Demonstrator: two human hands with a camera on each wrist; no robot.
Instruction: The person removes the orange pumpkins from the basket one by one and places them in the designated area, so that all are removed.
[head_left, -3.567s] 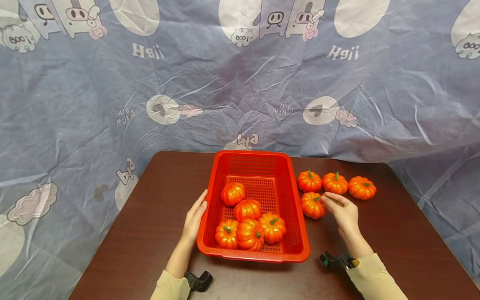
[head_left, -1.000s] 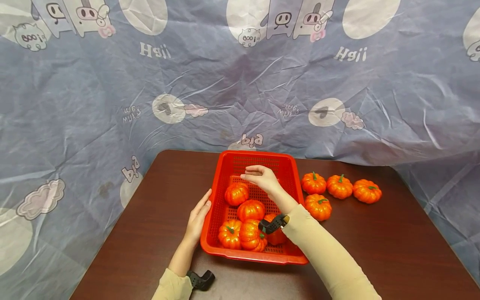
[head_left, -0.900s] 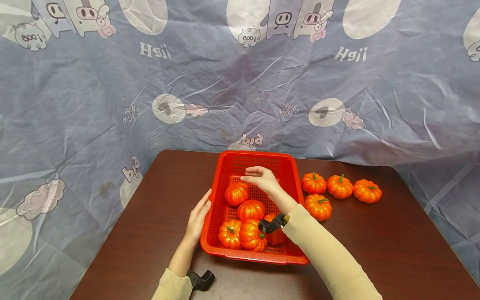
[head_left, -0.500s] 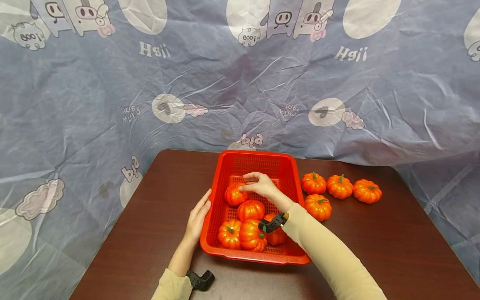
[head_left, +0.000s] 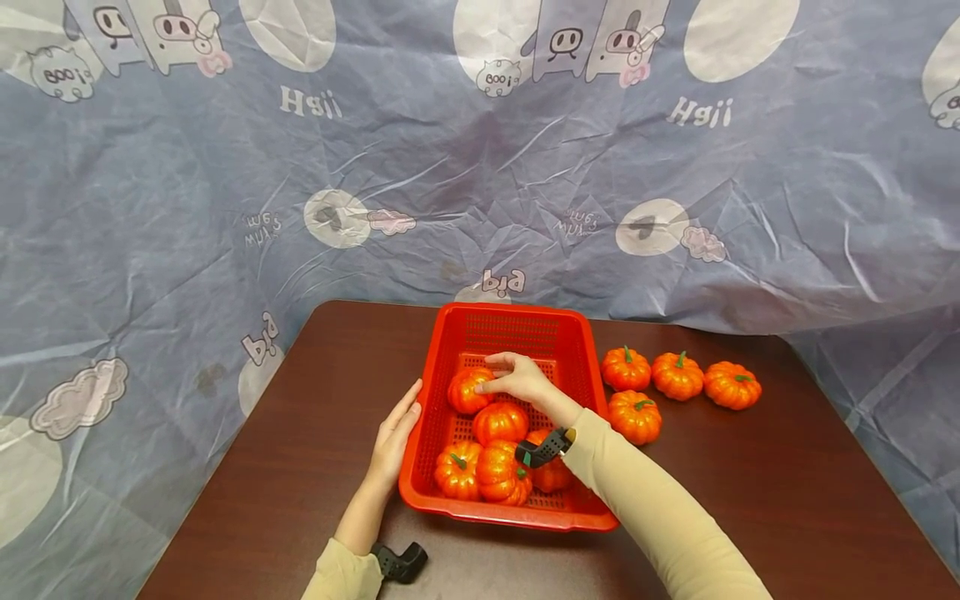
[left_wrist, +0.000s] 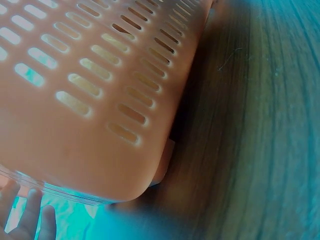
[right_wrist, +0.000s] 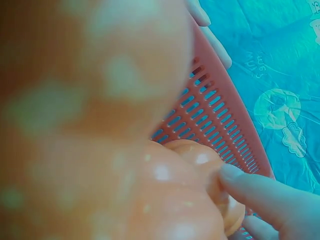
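A red plastic basket [head_left: 506, 518] stands on the table with several small orange pumpkins inside. My right hand [head_left: 525, 382] reaches into it and pinches the pumpkin [head_left: 465, 392] at the upper left between thumb and fingers. In the right wrist view my thumb [right_wrist: 260, 197] lies on this pumpkin [right_wrist: 197, 155], while nearer pumpkins fill the left side, blurred. Straight fingers of my left hand [head_left: 392, 437] rest against the basket's left side. The left wrist view shows the slotted basket wall [left_wrist: 100, 165] and a few fingertips [left_wrist: 31, 212] at its rim.
Right of the basket, more pumpkins lie on the brown table [head_left: 750, 492]: one [head_left: 635, 417] in front, and a row of three behind, including a middle one [head_left: 677, 377]. A grey-blue printed cloth [head_left: 465, 167] hangs behind the table.
My right hand has come from the pumpkins on the right into the basket, then lowered onto the upper-left pumpkin, its thumb and fingers closing on it. The left hand stays at the basket's side.
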